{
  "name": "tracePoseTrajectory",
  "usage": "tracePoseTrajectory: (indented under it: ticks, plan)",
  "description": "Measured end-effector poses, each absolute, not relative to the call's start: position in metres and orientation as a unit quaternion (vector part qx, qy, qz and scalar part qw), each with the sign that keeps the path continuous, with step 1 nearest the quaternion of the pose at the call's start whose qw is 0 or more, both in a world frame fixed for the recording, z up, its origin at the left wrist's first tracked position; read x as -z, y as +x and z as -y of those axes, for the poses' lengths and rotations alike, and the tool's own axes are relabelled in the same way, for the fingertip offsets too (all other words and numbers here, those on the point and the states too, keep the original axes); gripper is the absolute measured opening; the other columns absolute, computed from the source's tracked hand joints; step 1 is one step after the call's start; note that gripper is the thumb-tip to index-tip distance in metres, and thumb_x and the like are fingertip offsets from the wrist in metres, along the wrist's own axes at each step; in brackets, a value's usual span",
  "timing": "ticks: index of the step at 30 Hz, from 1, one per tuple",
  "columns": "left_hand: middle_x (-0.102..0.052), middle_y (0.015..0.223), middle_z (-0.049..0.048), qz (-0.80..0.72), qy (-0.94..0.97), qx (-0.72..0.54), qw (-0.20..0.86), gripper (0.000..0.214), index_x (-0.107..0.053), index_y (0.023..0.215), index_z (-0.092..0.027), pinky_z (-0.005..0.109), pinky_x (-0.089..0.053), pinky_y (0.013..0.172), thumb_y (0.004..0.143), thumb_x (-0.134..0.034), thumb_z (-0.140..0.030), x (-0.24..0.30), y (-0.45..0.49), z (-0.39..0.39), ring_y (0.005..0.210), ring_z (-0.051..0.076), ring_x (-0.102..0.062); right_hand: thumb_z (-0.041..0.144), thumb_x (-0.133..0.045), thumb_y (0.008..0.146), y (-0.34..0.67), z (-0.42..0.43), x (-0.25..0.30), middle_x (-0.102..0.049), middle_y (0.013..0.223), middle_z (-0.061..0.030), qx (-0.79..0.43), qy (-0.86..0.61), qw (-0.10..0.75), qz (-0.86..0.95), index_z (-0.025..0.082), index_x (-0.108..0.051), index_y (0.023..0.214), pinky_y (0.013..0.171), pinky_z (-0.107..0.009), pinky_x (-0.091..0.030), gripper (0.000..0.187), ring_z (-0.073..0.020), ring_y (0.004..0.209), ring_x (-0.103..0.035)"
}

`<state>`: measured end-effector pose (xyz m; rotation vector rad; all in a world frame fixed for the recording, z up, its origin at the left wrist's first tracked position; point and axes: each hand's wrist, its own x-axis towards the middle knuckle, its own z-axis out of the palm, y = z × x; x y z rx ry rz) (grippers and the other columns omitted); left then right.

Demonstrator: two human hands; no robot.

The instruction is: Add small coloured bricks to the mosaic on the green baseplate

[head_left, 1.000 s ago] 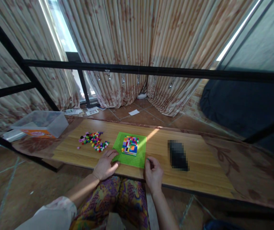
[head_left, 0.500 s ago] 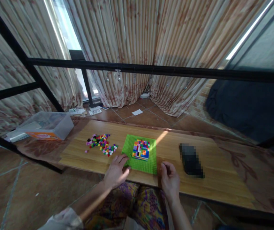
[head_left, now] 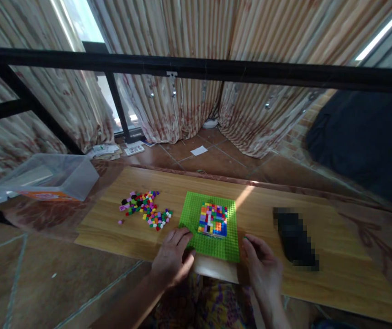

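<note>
A green baseplate (head_left: 213, 244) lies near the front edge of a wooden board (head_left: 113, 219). A square block of many-coloured small bricks (head_left: 212, 219) stands on it. My left hand (head_left: 173, 258) rests flat on the plate's front left corner, fingers stretched out. My right hand (head_left: 262, 267) lies just right of the plate's front right corner, with the fingers curled in a pinch on a tiny green piece. A loose heap of small coloured bricks (head_left: 146, 210) lies on the board to the left of the plate.
A blurred dark object (head_left: 295, 237) sits on the board at the right. A clear plastic tub (head_left: 50, 176) stands at the far left. Black metal bars (head_left: 196, 68) cross above the board, with curtains behind. My patterned lap shows below the board's front edge.
The camera has moved closer and tilted down. Both hands stay at the plate's front corners; the right hand has shifted slightly away from the plate's edge.
</note>
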<state>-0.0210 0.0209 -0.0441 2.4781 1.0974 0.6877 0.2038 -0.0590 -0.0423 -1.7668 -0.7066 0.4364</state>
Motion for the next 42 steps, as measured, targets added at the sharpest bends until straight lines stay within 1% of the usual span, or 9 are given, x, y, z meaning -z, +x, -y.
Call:
tracePoseTrajectory:
  ticks: [2, 8, 12, 15, 21, 25, 28, 34, 42]
  plan:
    - [-0.058, 0.117, 0.0116, -0.382, 0.874, -0.245, 0.174, 0.036, -0.055, 0.117, -0.017, 0.045, -0.045, 0.098, 0.081, -0.057, -0.023, 0.045, -0.02, -0.021, 0.111, 0.027, -0.051, 0.042, -0.06, 0.081, 0.195, 0.046, 0.025, -0.069, 0.094, -0.0071, -0.153, -0.73, 0.554, 0.369, 0.019, -0.069, 0.092, 0.075, -0.031, -0.051, 0.027, -0.019, 0.086, -0.063]
    - [-0.056, 0.119, 0.011, -0.39, 0.868, -0.237, 0.194, 0.037, -0.054, 0.117, -0.017, 0.048, -0.044, 0.098, 0.08, -0.057, -0.02, 0.041, -0.019, -0.018, 0.112, 0.027, -0.049, 0.03, -0.055, 0.089, 0.173, 0.0, 0.0, -0.066, 0.096, -0.0045, -0.012, -0.676, 0.449, 0.584, 0.023, -0.071, 0.095, 0.078, -0.031, -0.05, 0.019, -0.0159, 0.087, -0.061]
    - [-0.055, 0.121, 0.0096, -0.388, 0.87, -0.221, 0.21, 0.038, -0.053, 0.119, -0.017, 0.046, -0.043, 0.101, 0.082, -0.057, -0.022, 0.037, -0.02, -0.016, 0.113, 0.026, -0.048, 0.024, -0.054, 0.089, 0.167, -0.015, 0.01, -0.065, 0.098, -0.0054, 0.074, -0.667, 0.379, 0.637, 0.024, -0.072, 0.095, 0.079, -0.032, -0.048, 0.019, -0.0178, 0.092, -0.055]
    - [-0.055, 0.121, 0.0093, -0.393, 0.867, -0.224, 0.21, 0.038, -0.053, 0.119, -0.017, 0.046, -0.042, 0.102, 0.082, -0.057, -0.022, 0.037, -0.02, -0.016, 0.114, 0.026, -0.047, 0.023, -0.057, 0.087, 0.165, -0.018, 0.015, -0.063, 0.1, -0.0066, 0.114, -0.67, 0.363, 0.637, 0.023, -0.073, 0.092, 0.079, -0.033, -0.047, 0.017, -0.019, 0.094, -0.052]
    - [-0.055, 0.12, 0.0093, -0.39, 0.868, -0.228, 0.206, 0.036, -0.053, 0.119, -0.017, 0.045, -0.043, 0.101, 0.083, -0.056, -0.021, 0.037, -0.019, -0.015, 0.114, 0.026, -0.048, 0.024, -0.06, 0.086, 0.165, -0.019, 0.018, -0.062, 0.104, -0.0047, 0.11, -0.671, 0.37, 0.633, 0.026, -0.072, 0.094, 0.081, -0.033, -0.046, 0.015, -0.0181, 0.094, -0.05]
    - [-0.056, 0.119, 0.0091, -0.389, 0.869, -0.227, 0.207, 0.036, -0.053, 0.118, -0.017, 0.046, -0.043, 0.1, 0.083, -0.056, -0.021, 0.036, -0.019, -0.015, 0.113, 0.026, -0.049, 0.023, -0.059, 0.086, 0.169, -0.014, 0.016, -0.062, 0.107, -0.0053, 0.088, -0.664, 0.378, 0.639, 0.023, -0.068, 0.103, 0.086, -0.035, -0.045, 0.018, -0.0179, 0.098, -0.054]
    - [-0.056, 0.119, 0.0086, -0.39, 0.868, -0.23, 0.205, 0.035, -0.053, 0.118, -0.017, 0.046, -0.043, 0.101, 0.083, -0.056, -0.021, 0.035, -0.019, -0.015, 0.113, 0.026, -0.049, 0.021, -0.059, 0.087, 0.17, -0.007, 0.015, -0.063, 0.109, -0.0062, 0.104, -0.659, 0.377, 0.642, 0.022, -0.065, 0.105, 0.088, -0.037, -0.044, 0.02, -0.0182, 0.1, -0.056]
    - [-0.057, 0.119, 0.0085, -0.392, 0.868, -0.227, 0.202, 0.036, -0.054, 0.117, -0.017, 0.045, -0.043, 0.1, 0.082, -0.057, -0.021, 0.035, -0.018, -0.016, 0.112, 0.026, -0.05, 0.018, -0.058, 0.086, 0.166, -0.001, 0.017, -0.062, 0.111, -0.0087, 0.14, -0.662, 0.345, 0.65, 0.02, -0.067, 0.1, 0.087, -0.038, -0.043, 0.017, -0.0201, 0.101, -0.056]
    - [-0.057, 0.119, 0.0097, -0.391, 0.869, -0.228, 0.201, 0.036, -0.055, 0.117, -0.017, 0.046, -0.043, 0.1, 0.082, -0.057, -0.021, 0.034, -0.018, -0.016, 0.112, 0.026, -0.05, 0.017, -0.058, 0.086, 0.161, -0.006, 0.016, -0.061, 0.112, -0.007, 0.128, -0.659, 0.348, 0.655, 0.022, -0.067, 0.101, 0.086, -0.037, -0.043, 0.018, -0.0194, 0.099, -0.053]
